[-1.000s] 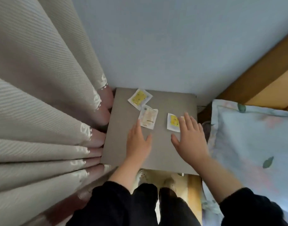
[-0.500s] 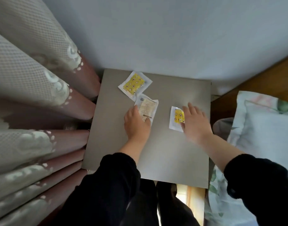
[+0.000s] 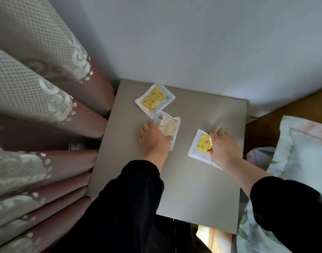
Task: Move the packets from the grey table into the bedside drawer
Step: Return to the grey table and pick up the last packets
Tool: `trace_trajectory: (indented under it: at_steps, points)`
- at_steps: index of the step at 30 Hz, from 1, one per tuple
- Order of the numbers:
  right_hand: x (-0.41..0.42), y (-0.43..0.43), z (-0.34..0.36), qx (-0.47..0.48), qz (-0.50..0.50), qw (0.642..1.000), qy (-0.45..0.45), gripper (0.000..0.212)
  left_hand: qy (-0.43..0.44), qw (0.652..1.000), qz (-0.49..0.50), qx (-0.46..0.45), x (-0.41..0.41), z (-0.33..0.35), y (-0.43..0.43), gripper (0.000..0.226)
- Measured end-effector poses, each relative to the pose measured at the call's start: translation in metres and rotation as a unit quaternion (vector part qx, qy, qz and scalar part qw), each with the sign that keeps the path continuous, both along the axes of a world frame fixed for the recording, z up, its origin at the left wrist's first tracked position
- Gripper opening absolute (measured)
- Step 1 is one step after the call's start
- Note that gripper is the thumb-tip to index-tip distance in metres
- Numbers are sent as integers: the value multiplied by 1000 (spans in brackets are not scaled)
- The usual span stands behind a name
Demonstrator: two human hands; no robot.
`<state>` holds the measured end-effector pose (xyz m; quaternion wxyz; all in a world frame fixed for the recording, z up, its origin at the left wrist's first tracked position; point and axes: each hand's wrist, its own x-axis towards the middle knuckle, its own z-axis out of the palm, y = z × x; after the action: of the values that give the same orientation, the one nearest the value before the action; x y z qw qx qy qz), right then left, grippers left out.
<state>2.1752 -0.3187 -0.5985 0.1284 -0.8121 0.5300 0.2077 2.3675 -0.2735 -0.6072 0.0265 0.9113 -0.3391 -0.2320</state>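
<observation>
Head view, left hand [image 3: 153,138] over beige packet [image 3: 169,124], right hand [image 3: 223,146] over yellow packet [image 3: 201,145], cannot tell grips

The left hand [image 3: 153,139] partly hides the beige packet [image 3: 168,125], the right hand [image 3: 223,147] the near yellow packet [image 3: 202,143].

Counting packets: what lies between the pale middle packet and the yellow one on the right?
Only bare grey table, in the head view, between the pale packet and the right yellow packet.
</observation>
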Motion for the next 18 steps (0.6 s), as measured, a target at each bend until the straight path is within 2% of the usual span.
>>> trace_trajectory:
  at_steps: [5,9,11,15,17,18]
  points:
    - [7,-1,-2,14,-46,999,-13,30,58,998,26,14,5,-1,-9,78]
    - [8,-8,2,85,-155,981,-84,20,120,991,-31,39,9,0,-4,45]
    - [11,-16,7,110,-228,955,-157,16,133,989,-66,10,16,6,-3,30]
    - [28,-40,23,133,-329,892,-279,16,101,980,-172,-22,55,19,-24,39]
    - [40,-50,24,174,-399,838,-329,12,55,977,-203,-14,76,22,-45,38]
    - [47,-53,21,209,-444,796,-355,11,36,978,-205,-7,83,23,-55,39]
